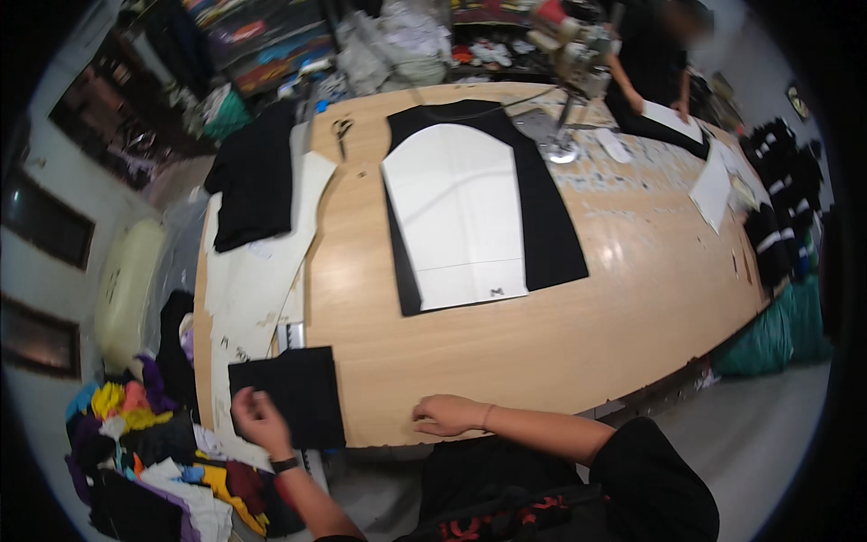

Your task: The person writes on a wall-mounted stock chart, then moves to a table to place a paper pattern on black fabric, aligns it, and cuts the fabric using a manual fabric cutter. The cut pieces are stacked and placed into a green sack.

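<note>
Stands at a big, light brown table [357,271] in a busy room. Has shelves [262,45] stuffed with cloth at the back, and a heap of bright scraps [163,461] down on the left. Shares the table with another person [652,54] at the far right. Has a flat black cloth [557,226] in the middle, with a white paper shape [461,208] on top, and a folded black cloth [302,393] at the near left corner.

Holds the left hand [262,422] over the left side of the folded black cloth, fingers loosely bent and a bit apart, with nothing seen inside. Cannot tell if touching. Holds the right hand [449,415] near the front edge, just beside the folded black cloth, fingers half curled, gripping nothing in sight. Cannot tell if resting on the wood.
</note>
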The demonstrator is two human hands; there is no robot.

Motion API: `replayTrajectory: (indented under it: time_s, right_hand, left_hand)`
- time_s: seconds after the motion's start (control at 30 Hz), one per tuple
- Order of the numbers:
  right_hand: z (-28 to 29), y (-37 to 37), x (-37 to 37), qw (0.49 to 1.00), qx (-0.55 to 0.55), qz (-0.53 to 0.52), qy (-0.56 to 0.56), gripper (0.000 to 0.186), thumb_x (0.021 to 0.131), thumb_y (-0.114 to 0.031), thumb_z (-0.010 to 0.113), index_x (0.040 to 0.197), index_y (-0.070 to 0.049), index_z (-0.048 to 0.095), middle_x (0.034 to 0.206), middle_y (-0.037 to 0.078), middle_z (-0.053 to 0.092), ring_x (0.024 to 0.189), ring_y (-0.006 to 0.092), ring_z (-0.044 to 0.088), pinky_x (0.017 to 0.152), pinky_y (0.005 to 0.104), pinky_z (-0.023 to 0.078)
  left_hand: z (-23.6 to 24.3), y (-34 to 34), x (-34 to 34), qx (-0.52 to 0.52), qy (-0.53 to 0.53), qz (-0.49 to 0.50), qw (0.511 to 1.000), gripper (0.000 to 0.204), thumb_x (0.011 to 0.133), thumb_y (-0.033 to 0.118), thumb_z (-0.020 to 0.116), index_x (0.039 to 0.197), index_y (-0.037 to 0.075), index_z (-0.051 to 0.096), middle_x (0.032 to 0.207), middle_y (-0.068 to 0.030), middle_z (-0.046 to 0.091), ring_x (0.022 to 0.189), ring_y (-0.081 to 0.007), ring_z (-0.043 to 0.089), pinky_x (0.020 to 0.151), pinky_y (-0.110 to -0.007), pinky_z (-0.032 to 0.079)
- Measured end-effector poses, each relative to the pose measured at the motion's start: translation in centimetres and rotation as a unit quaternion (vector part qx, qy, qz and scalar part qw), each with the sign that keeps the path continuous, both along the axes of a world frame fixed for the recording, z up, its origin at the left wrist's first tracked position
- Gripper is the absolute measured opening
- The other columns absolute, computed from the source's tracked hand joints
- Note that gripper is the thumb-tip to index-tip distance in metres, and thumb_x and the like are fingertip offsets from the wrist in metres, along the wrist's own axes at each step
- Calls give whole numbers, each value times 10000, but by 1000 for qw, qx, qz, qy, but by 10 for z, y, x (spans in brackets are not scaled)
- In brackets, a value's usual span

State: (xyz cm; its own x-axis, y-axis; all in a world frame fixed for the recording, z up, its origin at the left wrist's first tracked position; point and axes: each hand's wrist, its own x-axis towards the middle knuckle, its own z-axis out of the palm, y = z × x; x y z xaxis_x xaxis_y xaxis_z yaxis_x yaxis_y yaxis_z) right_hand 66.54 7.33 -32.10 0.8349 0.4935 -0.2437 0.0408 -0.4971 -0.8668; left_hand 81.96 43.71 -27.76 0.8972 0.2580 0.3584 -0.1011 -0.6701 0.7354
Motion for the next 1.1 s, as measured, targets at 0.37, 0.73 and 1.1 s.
replayTrajectory:
  time_s: [0.37, 0.73, 1.1]
  right_hand:
    - [-24, -267, -317, 808, -34, -588, 5, 285, 995, -257, 707, 1105, 4, 731, 1037, 192, 743, 919, 314, 753, 828, 401, 600]
    - [-13, -396, -672, 512, -18, -859, 26, 249, 984, -209, 733, 1095, 13, 718, 1039, 159, 759, 969, 236, 747, 872, 373, 595]
    - [-25, -524, -792, 438, -50, -893, 94, 232, 981, -216, 739, 1082, -7, 735, 991, 137, 774, 901, 218, 740, 837, 360, 582]
  left_hand:
    - [-61, -518, -165, 99, 60, -656, 745, 512, 892, 280, 807, 1332, 61, 665, 1447, -216, 618, 1337, -413, 574, 1118, -522, 453]
    - [-176, -747, -210, 349, 158, -324, 865, 1016, 987, 658, 554, 1668, -17, 217, 1755, -274, 111, 1622, -469, 84, 1303, -584, 111]
    - [-146, -788, -266, 508, 244, -172, 808, 886, 1084, 633, 373, 1716, 85, 81, 1795, -159, -32, 1652, -366, 3, 1315, -557, 78]
